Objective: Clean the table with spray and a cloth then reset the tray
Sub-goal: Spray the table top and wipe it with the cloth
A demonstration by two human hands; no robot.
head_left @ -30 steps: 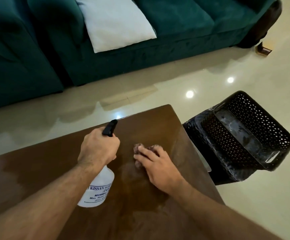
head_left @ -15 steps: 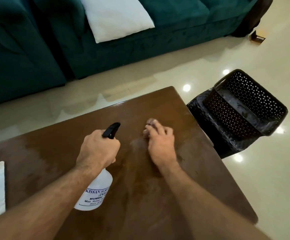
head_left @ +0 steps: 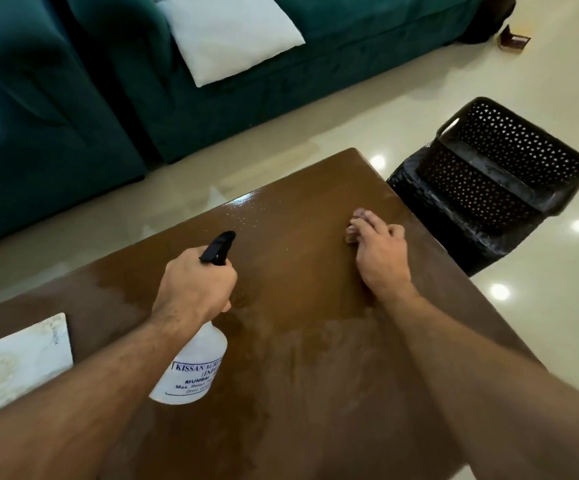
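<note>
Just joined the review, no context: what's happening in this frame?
A person is cleaning a brown table. The left hand grips a white spray bottle, nozzle aimed at the far edge, where fine droplets sit. The right hand presses a small cloth against the tabletop near the right edge. A pale tray lies at the left. A black basket stands beside the table.
</note>
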